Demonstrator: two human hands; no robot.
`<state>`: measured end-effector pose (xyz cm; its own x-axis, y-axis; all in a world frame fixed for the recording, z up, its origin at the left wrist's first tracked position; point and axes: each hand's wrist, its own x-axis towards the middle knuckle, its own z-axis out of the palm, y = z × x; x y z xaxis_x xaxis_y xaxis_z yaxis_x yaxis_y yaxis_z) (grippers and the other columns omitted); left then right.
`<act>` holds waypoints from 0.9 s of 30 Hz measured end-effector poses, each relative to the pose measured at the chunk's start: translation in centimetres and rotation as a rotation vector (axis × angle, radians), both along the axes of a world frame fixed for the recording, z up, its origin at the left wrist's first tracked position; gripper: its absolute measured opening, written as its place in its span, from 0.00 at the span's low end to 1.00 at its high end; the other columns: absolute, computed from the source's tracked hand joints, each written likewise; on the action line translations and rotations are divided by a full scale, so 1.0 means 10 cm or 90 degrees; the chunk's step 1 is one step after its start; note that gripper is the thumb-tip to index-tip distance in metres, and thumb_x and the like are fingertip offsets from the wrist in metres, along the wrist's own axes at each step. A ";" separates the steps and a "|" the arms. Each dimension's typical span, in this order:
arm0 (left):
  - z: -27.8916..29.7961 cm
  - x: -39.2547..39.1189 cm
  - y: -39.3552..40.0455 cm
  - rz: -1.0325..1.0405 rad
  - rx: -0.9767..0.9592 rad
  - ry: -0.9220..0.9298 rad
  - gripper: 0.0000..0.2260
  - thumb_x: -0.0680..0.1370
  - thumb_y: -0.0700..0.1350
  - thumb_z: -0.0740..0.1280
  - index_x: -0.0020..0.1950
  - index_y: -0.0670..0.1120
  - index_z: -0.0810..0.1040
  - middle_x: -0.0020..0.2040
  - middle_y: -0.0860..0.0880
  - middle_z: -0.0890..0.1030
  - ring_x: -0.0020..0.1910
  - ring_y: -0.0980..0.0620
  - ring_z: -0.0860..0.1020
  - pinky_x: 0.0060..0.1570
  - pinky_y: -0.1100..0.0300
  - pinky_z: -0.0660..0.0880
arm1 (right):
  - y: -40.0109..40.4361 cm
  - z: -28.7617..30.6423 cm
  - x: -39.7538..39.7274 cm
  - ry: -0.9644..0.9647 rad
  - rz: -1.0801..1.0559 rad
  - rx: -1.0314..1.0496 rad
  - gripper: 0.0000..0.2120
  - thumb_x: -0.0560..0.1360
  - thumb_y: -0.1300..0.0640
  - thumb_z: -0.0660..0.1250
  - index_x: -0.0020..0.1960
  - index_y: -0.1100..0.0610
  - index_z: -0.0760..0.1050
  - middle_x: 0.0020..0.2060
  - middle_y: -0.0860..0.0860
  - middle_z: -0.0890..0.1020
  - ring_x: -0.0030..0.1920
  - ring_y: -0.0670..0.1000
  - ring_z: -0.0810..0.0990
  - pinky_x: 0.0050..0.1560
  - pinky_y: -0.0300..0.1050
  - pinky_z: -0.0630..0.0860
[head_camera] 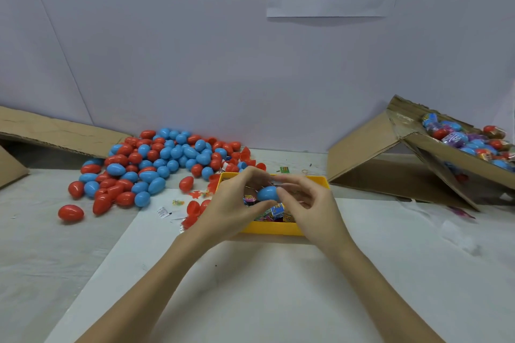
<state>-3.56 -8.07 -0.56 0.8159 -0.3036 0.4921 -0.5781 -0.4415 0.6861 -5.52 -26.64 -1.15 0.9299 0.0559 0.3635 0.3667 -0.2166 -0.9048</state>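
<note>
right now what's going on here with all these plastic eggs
A person is working on one blue egg, gripping it between the left hand and the right hand over a yellow tray of small printed packets. A loose pile of bare red and blue eggs lies on the table to the left. At the right, a tipped cardboard box holds wrapped eggs.

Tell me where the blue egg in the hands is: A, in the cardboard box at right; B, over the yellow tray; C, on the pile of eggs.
B: the left hand and right hand hold the blue egg between them just above the yellow tray.
</note>
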 end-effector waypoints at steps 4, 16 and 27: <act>0.01 -0.01 -0.02 -0.017 -0.029 -0.033 0.17 0.73 0.41 0.78 0.60 0.42 0.79 0.54 0.50 0.83 0.54 0.51 0.83 0.55 0.54 0.81 | 0.03 0.01 -0.02 0.014 -0.030 0.026 0.08 0.77 0.58 0.74 0.57 0.53 0.83 0.50 0.46 0.87 0.51 0.48 0.86 0.53 0.49 0.83; 0.06 -0.05 -0.07 -0.077 -0.126 0.113 0.16 0.82 0.43 0.67 0.71 0.51 0.78 0.61 0.51 0.78 0.59 0.54 0.80 0.57 0.63 0.78 | 0.02 0.02 -0.04 0.063 0.032 0.101 0.16 0.81 0.58 0.69 0.68 0.52 0.75 0.45 0.51 0.89 0.47 0.51 0.88 0.44 0.44 0.84; 0.06 -0.04 -0.04 -0.078 -0.163 0.137 0.11 0.81 0.38 0.69 0.63 0.47 0.79 0.56 0.53 0.84 0.59 0.53 0.82 0.57 0.62 0.79 | -0.03 0.08 -0.04 0.061 -0.004 0.120 0.07 0.82 0.58 0.67 0.59 0.56 0.80 0.43 0.54 0.87 0.39 0.55 0.86 0.39 0.44 0.83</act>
